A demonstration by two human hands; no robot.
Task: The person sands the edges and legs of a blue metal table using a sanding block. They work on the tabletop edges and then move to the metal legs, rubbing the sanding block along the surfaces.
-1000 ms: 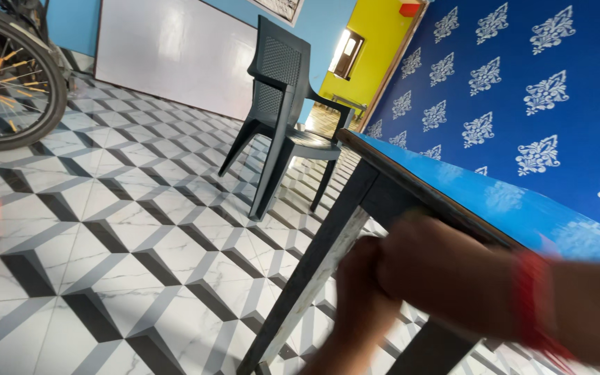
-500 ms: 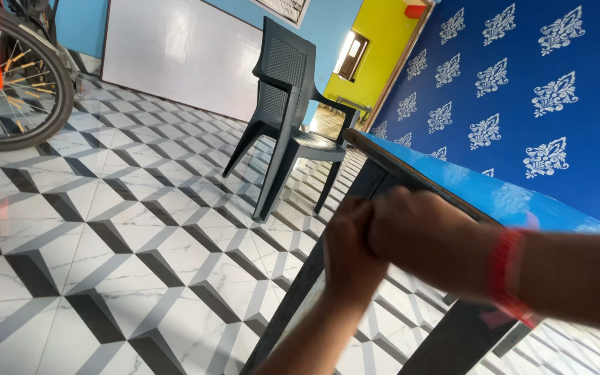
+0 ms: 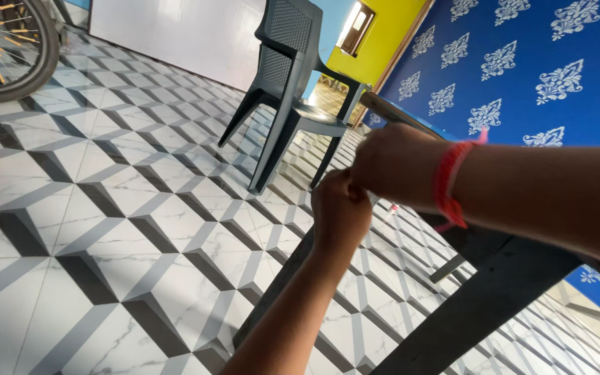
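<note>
- Left hand [image 3: 342, 212] rose from the bottom of the view on a bare forearm, fingers curled in; it met the right hand at the near corner of the table [image 3: 411, 119]. Whether it gripped the table edge or anything else could not be told; the hands covered that spot.
- Right hand [image 3: 394, 165] came in from the right, knuckles toward the camera, fingers folded under and hidden. Its hold could not be told either. A red thread band [image 3: 447, 182] sat round the wrist.
- The right forearm crossed the frame and blocked most of the tabletop; only a thin strip of blue top and dark rim showed past the knuckles.
- Dark table leg [image 3: 276, 288] slanted down below the left hand to the floor; a second dark leg [image 3: 484, 302] and brace stood to the right under the forearm.
- Floor [image 3: 105, 208] of white, grey and black cube-pattern tiles spread all round.
- Dark plastic armchair [image 3: 289, 76] stood beyond the table corner, apart from it, seat empty.
- Bicycle wheel [image 3: 8, 48] at far left, partly cut off by the frame.
- Blue wall [image 3: 522, 62] with white motifs behind the table; yellow wall [image 3: 390, 31] and a doorway farther back.
</note>
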